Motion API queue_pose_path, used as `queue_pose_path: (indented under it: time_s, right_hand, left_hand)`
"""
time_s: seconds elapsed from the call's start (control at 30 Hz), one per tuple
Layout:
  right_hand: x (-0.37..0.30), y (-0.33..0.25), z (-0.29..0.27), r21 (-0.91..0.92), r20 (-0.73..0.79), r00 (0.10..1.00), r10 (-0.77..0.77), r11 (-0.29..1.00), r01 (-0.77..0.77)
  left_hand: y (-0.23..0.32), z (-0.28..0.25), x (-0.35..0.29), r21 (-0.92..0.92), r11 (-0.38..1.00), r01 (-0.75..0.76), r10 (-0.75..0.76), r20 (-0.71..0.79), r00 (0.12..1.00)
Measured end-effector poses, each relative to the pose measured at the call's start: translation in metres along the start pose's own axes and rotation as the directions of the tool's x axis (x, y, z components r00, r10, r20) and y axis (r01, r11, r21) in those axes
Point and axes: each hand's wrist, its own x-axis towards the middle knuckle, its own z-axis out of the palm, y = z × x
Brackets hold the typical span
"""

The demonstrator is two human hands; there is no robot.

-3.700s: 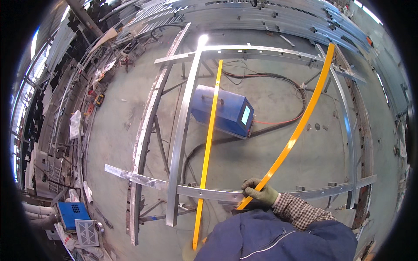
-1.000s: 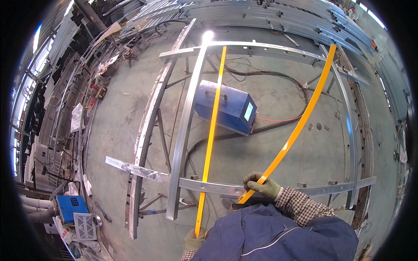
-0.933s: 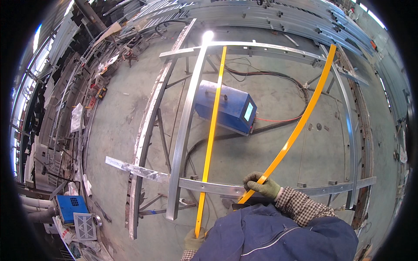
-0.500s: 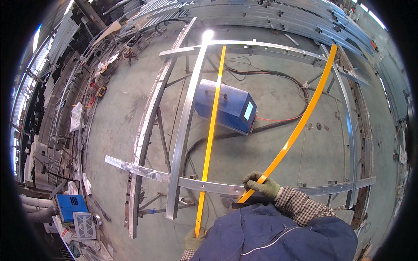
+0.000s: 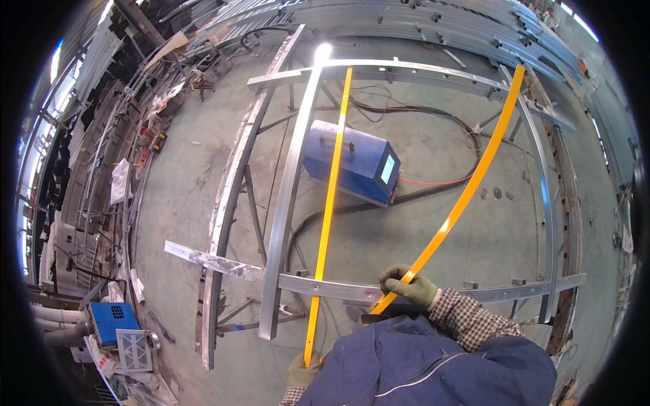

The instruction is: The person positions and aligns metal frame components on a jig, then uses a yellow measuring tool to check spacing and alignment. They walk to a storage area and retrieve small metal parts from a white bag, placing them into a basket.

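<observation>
Hands (image 5: 412, 287) apart, right ahead, holding yellow strips (image 5: 466, 194)

- Gloved hands (image 5: 416, 287): two, one left, one right.
- Checked sleeves (image 5: 474, 325): two.
- Yellow strips (image 5: 445, 225): two.
- Silver crossbars (image 5: 332, 289): two, one far, one near.
- Silver lengthwise tubes (image 5: 284, 223): two, one left, one right.
- Side rails (image 5: 233, 162): two.
- Blue machine (image 5: 352, 162): one, with one handle (image 5: 336, 144) and one lit screen (image 5: 387, 169).
- Blue box (image 5: 112, 323) with grille, lower left: one.
- Pale lattice panel (image 5: 134, 350): one.
- Stacked silver profiles (image 5: 433, 27): too many to count.
</observation>
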Motion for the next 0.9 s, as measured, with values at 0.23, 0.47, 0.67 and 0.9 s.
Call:
queue_pose_path:
  time_s: [0.23,0.47,0.67,0.9]
  right_hand:
    - [0.037,-0.046,0.019,0.056,-0.203,0.965,-0.163,0.982,0.178]
    - [0.170,-0.079,0.019,0.333,-0.511,0.851,-0.120,0.885,0.325]
    - [0.221,-0.053,0.032,0.446,-0.460,0.886,0.057,0.878,0.175]
    - [0.247,-0.046,0.033,0.496,-0.345,0.926,0.154,0.867,0.041]
  left_hand:
    - [0.024,-0.009,-0.006,0.064,0.997,-0.049,0.049,0.012,0.999]
    - [0.024,-0.016,-0.004,-0.240,0.970,-0.047,0.101,0.218,0.971]
    - [0.017,-0.007,-0.011,-0.335,0.934,-0.126,0.168,0.101,0.981]
    - [0.031,-0.008,-0.015,-0.287,0.943,-0.170,0.180,0.010,0.984]
